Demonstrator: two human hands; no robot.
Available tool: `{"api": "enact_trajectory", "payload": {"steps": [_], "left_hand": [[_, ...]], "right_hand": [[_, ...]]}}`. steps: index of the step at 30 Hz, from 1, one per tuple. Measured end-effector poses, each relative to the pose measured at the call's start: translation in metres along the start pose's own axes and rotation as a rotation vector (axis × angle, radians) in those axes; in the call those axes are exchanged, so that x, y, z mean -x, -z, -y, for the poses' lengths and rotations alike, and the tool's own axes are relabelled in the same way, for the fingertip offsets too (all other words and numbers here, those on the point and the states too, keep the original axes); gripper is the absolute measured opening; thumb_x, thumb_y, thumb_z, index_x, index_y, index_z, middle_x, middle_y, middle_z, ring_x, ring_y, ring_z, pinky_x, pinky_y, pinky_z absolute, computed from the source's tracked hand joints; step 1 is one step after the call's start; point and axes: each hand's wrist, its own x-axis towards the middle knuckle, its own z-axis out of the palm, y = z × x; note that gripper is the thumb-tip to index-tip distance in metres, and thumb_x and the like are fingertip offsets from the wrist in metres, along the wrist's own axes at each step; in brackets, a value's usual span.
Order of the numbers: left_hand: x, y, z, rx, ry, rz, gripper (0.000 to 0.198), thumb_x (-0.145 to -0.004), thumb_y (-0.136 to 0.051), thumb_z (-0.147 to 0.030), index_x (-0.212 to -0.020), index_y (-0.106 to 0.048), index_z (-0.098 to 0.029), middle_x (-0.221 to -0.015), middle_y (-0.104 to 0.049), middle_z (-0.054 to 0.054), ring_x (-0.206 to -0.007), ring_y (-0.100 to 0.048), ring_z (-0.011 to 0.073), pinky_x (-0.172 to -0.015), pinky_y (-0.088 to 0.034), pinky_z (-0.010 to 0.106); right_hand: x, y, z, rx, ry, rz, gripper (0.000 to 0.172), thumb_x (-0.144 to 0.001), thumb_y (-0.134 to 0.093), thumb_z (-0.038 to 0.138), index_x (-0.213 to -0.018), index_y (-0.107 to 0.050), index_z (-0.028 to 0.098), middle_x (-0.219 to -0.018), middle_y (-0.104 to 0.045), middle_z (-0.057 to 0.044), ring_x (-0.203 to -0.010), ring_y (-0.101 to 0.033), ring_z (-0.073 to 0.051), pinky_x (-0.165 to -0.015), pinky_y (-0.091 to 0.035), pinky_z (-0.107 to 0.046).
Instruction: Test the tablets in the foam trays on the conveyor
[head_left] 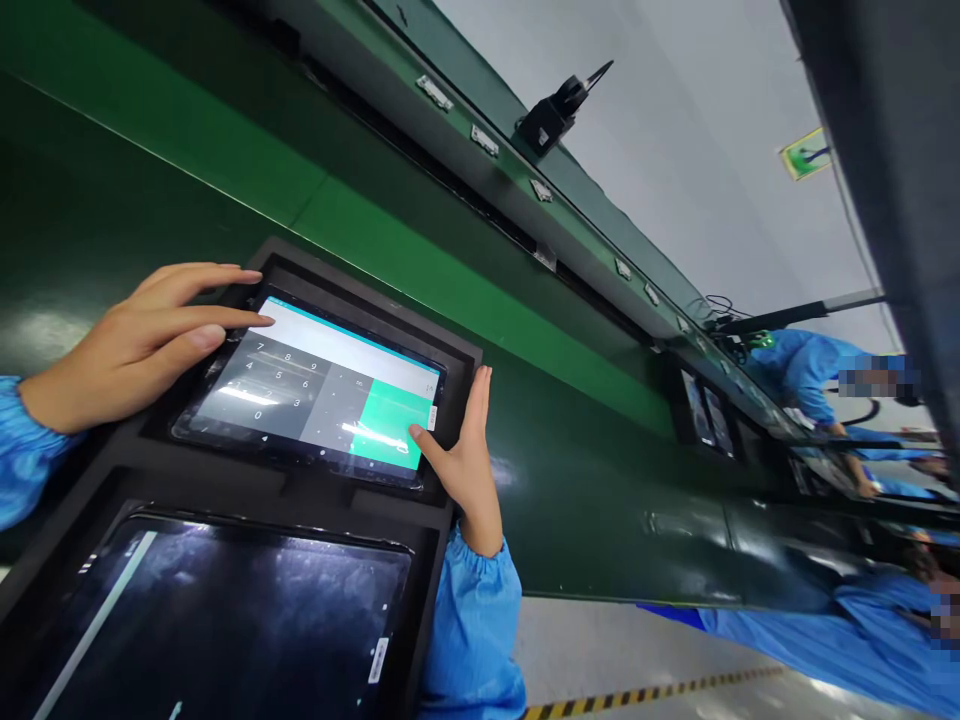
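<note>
A tablet (300, 390) with a lit calculator screen lies in a compartment of a black tray (360, 318). My left hand (127, 345) reaches in from the left with fingers stretched out, the tips at the tablet's upper left corner and the tray's rim. At the right side, my right hand (472, 460) has its thumb over the green part of the screen, near the tablet's right edge. Its other fingers extend along the tray's outer side, apart from the thumb. A second tablet (247, 620) with a mostly dark screen lies in the nearer compartment.
The tray rests on a long green workbench (585, 500). A raised ledge with several small metal brackets and a black device (555, 115) runs behind it. Farther right is another black tray with screens (705, 415). People in blue clothing (802, 370) are along the bench.
</note>
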Motion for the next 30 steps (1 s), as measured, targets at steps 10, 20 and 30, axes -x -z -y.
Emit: {"api": "enact_trajectory", "payload": {"steps": [10,20,30], "left_hand": [[-0.007,0.0047,-0.0048,-0.137,-0.169,0.162,0.033,-0.103,-0.044,-0.046,-0.126,-0.066,-0.033,-0.158,-0.038,0.0,-0.149,-0.027,0.0282,-0.122,-0.029,0.052],[-0.0024,0.0037,-0.0055,-0.347,-0.269,0.055,0.032,-0.102,-0.045,-0.044,-0.125,-0.065,-0.032,-0.156,-0.044,0.002,-0.151,-0.028,0.0319,-0.122,-0.011,0.065],[-0.001,0.0041,-0.0063,-0.124,-0.089,-0.011,0.05,-0.103,-0.04,-0.045,-0.152,-0.034,-0.041,-0.157,-0.039,0.001,-0.151,-0.026,0.0298,-0.125,-0.014,0.058]], "right_hand": [[0.0008,0.007,-0.002,-0.081,0.031,0.052,0.113,-0.085,-0.074,0.049,-0.161,0.008,0.036,-0.171,0.011,0.001,-0.158,0.005,-0.028,-0.128,-0.013,-0.055],[0.0021,0.0056,-0.0033,-0.131,0.019,0.01,0.099,-0.09,-0.067,0.051,-0.163,-0.001,0.034,-0.172,0.002,0.001,-0.159,0.001,-0.023,-0.129,-0.01,-0.048],[0.0,-0.001,-0.0008,-0.025,0.033,-0.024,0.105,-0.088,-0.069,0.05,-0.162,0.004,0.034,-0.172,0.007,0.0,-0.159,0.001,-0.026,-0.128,-0.013,-0.052]]}}
